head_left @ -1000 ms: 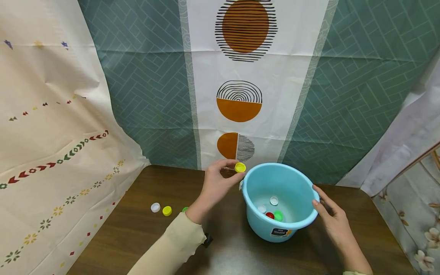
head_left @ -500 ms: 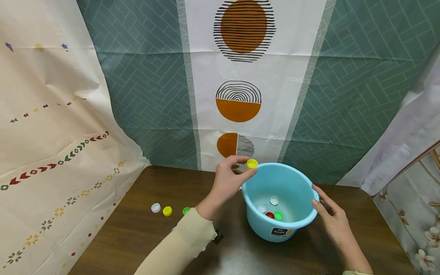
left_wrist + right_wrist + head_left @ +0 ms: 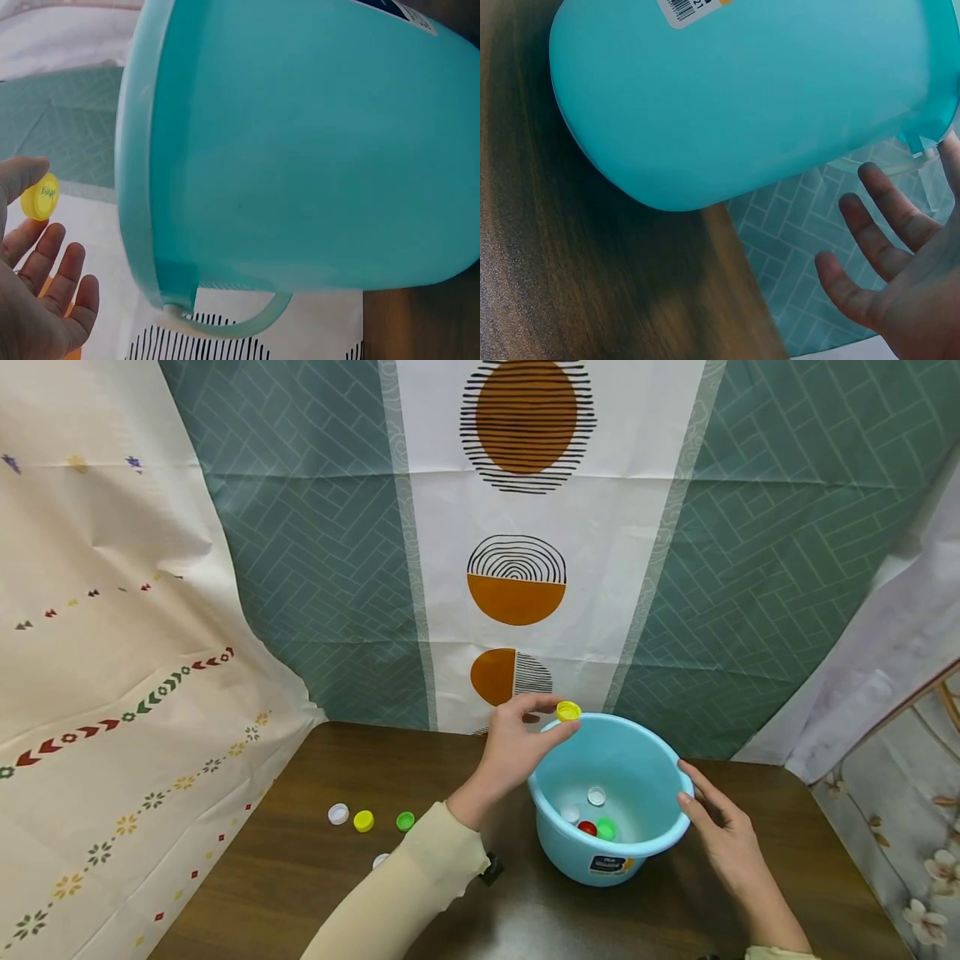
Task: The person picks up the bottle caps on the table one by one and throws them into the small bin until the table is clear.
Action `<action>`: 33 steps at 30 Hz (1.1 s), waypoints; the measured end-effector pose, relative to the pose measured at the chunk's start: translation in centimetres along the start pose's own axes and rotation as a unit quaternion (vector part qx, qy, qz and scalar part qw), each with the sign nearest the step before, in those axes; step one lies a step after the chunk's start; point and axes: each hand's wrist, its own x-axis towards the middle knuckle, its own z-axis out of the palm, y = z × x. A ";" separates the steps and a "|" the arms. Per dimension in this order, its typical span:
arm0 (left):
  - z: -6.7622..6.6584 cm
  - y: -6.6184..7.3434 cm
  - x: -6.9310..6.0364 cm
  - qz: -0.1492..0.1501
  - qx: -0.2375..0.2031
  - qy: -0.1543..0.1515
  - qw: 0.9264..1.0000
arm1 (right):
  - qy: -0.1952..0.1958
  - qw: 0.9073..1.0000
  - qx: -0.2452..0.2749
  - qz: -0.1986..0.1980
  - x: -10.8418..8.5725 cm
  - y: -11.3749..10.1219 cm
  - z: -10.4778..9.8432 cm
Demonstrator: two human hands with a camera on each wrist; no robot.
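The left hand (image 3: 516, 745) pinches a yellow cap (image 3: 568, 712) between thumb and index finger, at the upper left rim of the light blue bucket (image 3: 555, 827). In the left wrist view the cap (image 3: 41, 196) sits between the left hand's (image 3: 45, 292) thumb and index fingertips, with the other fingers half bent beside it. The right hand (image 3: 731, 843) holds the bucket's right rim with thumb and fingers. Inside the bucket lie a red cap (image 3: 587, 828), a green cap (image 3: 606, 829) and two white caps, one of them (image 3: 596, 796) farther back.
On the brown table (image 3: 300, 877), left of the bucket, lie a white cap (image 3: 338, 813), a yellow cap (image 3: 363, 821) and a green cap (image 3: 405, 821). Another white cap (image 3: 381, 860) is partly behind the left sleeve. Patterned cloth (image 3: 322, 568) hangs behind the table.
The left hand has moved right with the yellow cap, from beside the bucket to its rim. The green and a white cap on the table have come into view. The right hand keeps its place.
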 end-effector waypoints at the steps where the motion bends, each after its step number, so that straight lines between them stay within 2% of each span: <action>1: 0.1 0.0 0.1 -0.002 -0.001 -0.001 1.000 | 0.001 1.000 -0.001 -0.001 0.0 0.0 0.0; 19: 2.2 -0.6 1.1 -0.035 0.010 -0.005 0.999 | 0.001 1.000 0.007 -0.007 0.2 0.1 0.1; 24: 2.4 -0.7 1.2 -0.039 0.002 -0.010 0.999 | 0.002 1.000 0.011 -0.008 0.1 0.3 0.1; 33: 2.4 -0.8 1.1 -0.052 0.017 -0.022 0.998 | 0.006 1.000 0.013 -0.010 0.0 0.1 0.1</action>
